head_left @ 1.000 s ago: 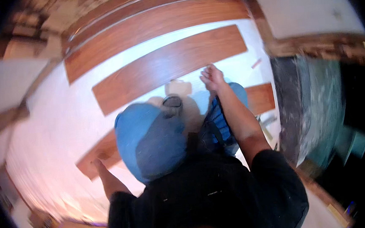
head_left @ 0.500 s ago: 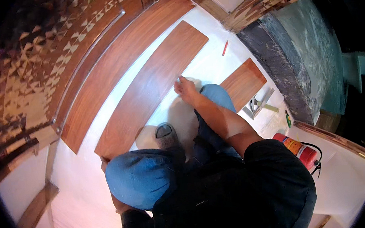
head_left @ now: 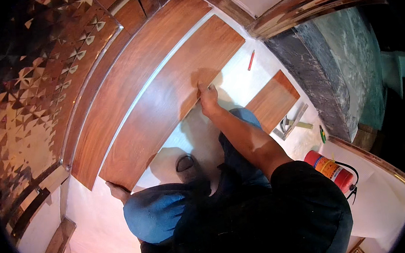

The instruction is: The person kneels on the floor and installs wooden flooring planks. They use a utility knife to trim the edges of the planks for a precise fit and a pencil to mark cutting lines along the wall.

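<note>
A long reddish-brown wood-look floor plank (head_left: pixel 163 96) lies slantwise in front of me. My right hand (head_left: pixel 208 97) grips its near long edge, with the thumb side on top. At the plank's lower left end, my left hand (head_left: pixel 118 191) holds the short edge; my knee hides part of that hand and its forearm. A second, matching plank (head_left: pixel 129 80) runs alongside against the wall, with a narrow pale strip of floor between the two. The fingertips of both hands are partly hidden.
On the white floor to the right are a red pencil (head_left: pixel 251 60), a short cut plank (head_left: pixel 273 98), a metal square (head_left: pixel 291 121), a green-handled tool (head_left: pixel 323 134) and a red fire extinguisher (head_left: pixel 330 170). A dark raised step (head_left: pixel 309 72) borders the right side. A patterned panel (head_left: pixel 35 91) stands left.
Both hands have shifted the plank up toward the wall plank, so the gap between them is narrower. My left hand has come out from behind the knee.
</note>
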`<state>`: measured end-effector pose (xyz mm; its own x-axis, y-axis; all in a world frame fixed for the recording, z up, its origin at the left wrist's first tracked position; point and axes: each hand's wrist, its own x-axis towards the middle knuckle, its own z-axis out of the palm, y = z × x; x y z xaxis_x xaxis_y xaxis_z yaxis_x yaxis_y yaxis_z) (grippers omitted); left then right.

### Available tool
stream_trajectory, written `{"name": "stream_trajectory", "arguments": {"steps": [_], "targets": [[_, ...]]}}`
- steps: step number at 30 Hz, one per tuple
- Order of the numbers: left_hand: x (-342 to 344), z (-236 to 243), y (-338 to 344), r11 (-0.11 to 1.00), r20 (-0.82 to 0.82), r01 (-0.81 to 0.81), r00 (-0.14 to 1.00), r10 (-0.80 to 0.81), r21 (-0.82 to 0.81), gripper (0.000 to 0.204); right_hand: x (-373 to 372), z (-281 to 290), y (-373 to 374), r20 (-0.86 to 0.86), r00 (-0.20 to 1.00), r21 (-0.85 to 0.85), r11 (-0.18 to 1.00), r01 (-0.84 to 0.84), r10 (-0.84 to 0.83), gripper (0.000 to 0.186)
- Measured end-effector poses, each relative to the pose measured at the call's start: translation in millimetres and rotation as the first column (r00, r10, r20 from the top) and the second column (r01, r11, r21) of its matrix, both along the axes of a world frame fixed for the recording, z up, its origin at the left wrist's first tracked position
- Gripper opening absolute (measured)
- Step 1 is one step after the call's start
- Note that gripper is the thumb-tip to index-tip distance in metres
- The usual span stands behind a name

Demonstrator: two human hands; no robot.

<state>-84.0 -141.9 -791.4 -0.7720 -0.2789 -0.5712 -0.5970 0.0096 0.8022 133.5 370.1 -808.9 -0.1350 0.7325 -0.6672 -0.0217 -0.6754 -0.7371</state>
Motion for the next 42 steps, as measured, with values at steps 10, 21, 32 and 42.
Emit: {"name": "stream_trajectory", "arguments": {"steps": [10, 21, 32, 42], "targets": [[-25.2, -51.6, 27.7, 0.984, 0.021, 0.171, 0.985, -0.171, -0.051, 0.075, -22.5, -42.4, 43.1, 0.073, 0.988, 0.358, 0.928, 0.101, -0.136, 0.023], [-35.5, -63.8, 25.7, 0.976, 0.098, 0.168, 0.983, -0.155, -0.136, 0.081, -27.6, -35.2, 49.7, 0.092, 0.992, 0.340, 0.939, 0.055, -0.091, 0.030], [-33.7, -72.5, 14.4, 0.947, 0.079, 0.317, 0.947, -0.313, -0.045, 0.068, -28.5, -30.7, 54.5, 0.089, 0.995, 0.302, 0.953, 0.017, -0.046, 0.038], [-66.5, -80.0, 46.1, 0.858, 0.110, 0.285, 0.958, -0.263, -0.428, 0.045, -22.1, -28.6, 77.7, -0.135, 0.987, 0.097, 0.990, 0.101, -0.088, 0.038]]}}
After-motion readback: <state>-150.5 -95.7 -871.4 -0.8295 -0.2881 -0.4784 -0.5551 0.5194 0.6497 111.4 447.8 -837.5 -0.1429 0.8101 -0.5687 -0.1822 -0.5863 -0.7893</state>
